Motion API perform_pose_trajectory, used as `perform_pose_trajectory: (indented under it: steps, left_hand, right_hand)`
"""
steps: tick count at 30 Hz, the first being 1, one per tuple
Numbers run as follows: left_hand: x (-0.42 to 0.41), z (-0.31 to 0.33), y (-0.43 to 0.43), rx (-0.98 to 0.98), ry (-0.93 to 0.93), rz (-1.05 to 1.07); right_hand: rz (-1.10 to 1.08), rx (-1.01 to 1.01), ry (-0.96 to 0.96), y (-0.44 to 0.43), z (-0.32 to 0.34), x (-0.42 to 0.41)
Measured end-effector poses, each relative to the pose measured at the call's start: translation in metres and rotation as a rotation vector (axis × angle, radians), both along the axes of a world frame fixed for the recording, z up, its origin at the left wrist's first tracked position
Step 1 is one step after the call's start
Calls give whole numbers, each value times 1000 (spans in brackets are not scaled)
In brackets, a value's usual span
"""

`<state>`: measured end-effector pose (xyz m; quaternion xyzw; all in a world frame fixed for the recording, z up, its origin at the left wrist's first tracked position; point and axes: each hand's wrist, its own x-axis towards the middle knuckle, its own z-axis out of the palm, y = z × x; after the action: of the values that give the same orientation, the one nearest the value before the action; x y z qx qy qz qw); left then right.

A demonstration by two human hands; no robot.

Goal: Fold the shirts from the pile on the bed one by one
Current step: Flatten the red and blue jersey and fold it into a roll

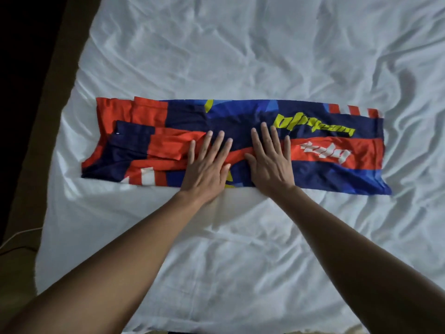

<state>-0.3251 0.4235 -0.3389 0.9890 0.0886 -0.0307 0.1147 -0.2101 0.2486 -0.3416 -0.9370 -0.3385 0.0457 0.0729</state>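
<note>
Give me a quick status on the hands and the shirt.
Left hand and right hand both flat, pressing mid-shirt. Shirt folded into a long strip across the white sheet. Nothing in the way.

Bedroom in home: bed (240, 56) with rumpled white sheet (265, 249), dim floor (36, 141) at left edge.

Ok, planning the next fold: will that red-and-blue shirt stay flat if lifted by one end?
Probably not: the shirt looks thin and floppy, wrinkling by the left hand and right hand. Its sheen hints it may slide on the sheet.
</note>
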Motion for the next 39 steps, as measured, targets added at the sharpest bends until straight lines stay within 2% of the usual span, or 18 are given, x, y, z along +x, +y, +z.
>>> perform_pose_trajectory:
  steps: [4, 10, 15, 19, 21, 25, 28, 30, 33, 37, 39]
  left_hand:
    - [0, -18, -5, 78, 69, 26]
    - [7, -7, -15, 119, 102, 80]
    - [45, 23, -65, 59, -19, 205]
    - [88, 41, -152, -114, -225, 23]
    - [103, 42, -203, -231, -228, -102]
    - [122, 26, -289, -203, -140, -293]
    - [142, 18, -322, -154, -142, -315]
    - [157, 15, -335, -136, -174, -315]
    - [169, 24, -347, -302, -220, -231]
    - [163, 71, -330, -602, -335, 135]
    - [152, 96, -310, -707, -322, 273]
  right_hand:
    - [-77, -60, 4, -78, -6, 56]
    - [-203, -90, 27, -180, -1, 119]
    - [-253, -66, 64, -212, 14, 141]
    - [-371, 113, 92, -206, 35, 170]
    - [-387, 153, 183, -204, 41, 195]
    - [-310, 126, 339, -206, 43, 238]
    - [-259, 52, 394, -212, 46, 254]
    - [-299, 66, 455, -216, 48, 260]
    - [-390, 132, 508, -221, 53, 266]
    - [-459, 311, 666, -215, 75, 265]
    - [-448, 404, 724, -198, 91, 261]
